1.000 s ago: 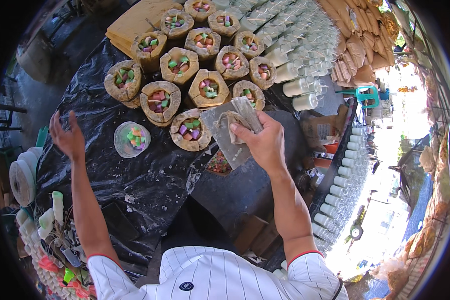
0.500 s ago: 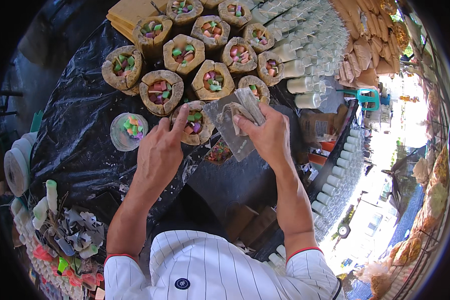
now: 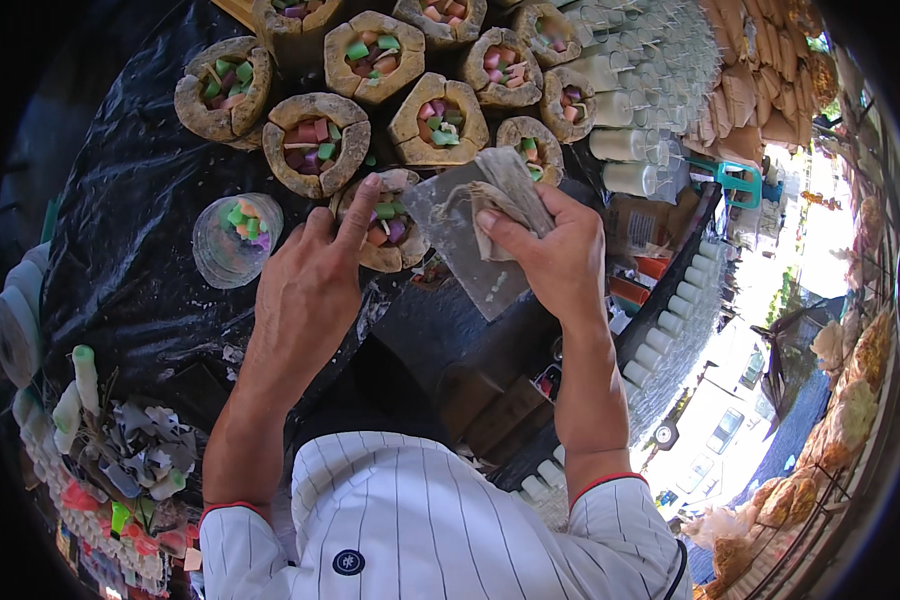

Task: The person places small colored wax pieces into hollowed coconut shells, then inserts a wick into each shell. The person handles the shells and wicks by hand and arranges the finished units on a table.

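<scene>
Nearest me on the black plastic stands a tan hexagonal mould (image 3: 382,260), filled with green, orange and purple wax-like chunks. My left hand (image 3: 308,285) lies at its left side, index finger stretched along the rim and the other fingers partly bent; I see nothing held in it. On the other side my right hand (image 3: 560,250) is closed round the pale, wrapped-looking handle of a flat grey scraper (image 3: 478,275). The scraper's plate is tilted beside the mould's right edge. A clear glass (image 3: 225,268) with coloured chunks stands left of my left hand.
Several similar filled moulds (image 3: 318,178) stand close together beyond my hands. Rows of white candles (image 3: 620,145) with wicks lie at the far right, next to brown paper packets (image 3: 745,90). A black plastic sheet (image 3: 120,190) covers the table. White rolls and scraps (image 3: 150,450) are at lower left.
The whole view has shifted a little. My right hand and the scraper have moved slightly right, away from the near mould. My left index finger remains on its rim.
</scene>
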Action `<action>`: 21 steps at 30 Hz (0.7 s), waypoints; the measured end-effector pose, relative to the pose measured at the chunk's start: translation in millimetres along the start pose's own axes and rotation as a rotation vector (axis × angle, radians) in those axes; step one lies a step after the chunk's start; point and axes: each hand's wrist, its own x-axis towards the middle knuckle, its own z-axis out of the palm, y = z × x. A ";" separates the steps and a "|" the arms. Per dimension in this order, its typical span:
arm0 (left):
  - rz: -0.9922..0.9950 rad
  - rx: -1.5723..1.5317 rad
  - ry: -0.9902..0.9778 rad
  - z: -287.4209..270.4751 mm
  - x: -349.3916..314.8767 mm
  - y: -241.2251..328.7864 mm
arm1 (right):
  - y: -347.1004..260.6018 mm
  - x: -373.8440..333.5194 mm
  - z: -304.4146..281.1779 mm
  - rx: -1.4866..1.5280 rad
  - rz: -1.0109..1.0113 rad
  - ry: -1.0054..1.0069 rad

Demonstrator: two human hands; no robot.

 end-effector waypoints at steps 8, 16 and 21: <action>-0.006 -0.002 -0.055 -6.8 2.8 2.7 | 4.7 4.8 3.1 -0.058 -0.057 0.092; -0.021 -0.002 -0.029 -2.6 1.9 3.5 | 0.4 6.7 16.2 -0.054 -0.110 0.093; -0.022 -0.008 -0.035 -3.2 1.2 2.5 | 3.9 17.2 14.7 -0.091 -0.140 0.048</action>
